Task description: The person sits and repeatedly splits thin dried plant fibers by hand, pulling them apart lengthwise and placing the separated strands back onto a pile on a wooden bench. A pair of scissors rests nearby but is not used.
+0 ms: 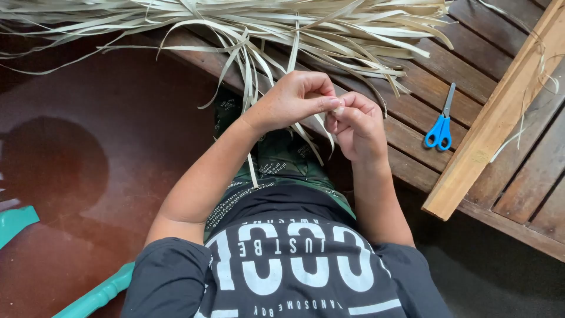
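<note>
My left hand and my right hand meet over my lap, fingertips pinched together on a thin pale palm leaf strip. The strip hangs down between the hands toward my patterned shorts. A big heap of the same dried leaf strips lies on the slatted wooden bench just beyond my hands, some strands trailing over its edge.
Blue-handled scissors lie on the bench to the right of my hands. A long light wooden plank rests diagonally across the bench at right. Teal plastic pieces sit on the reddish floor at lower left.
</note>
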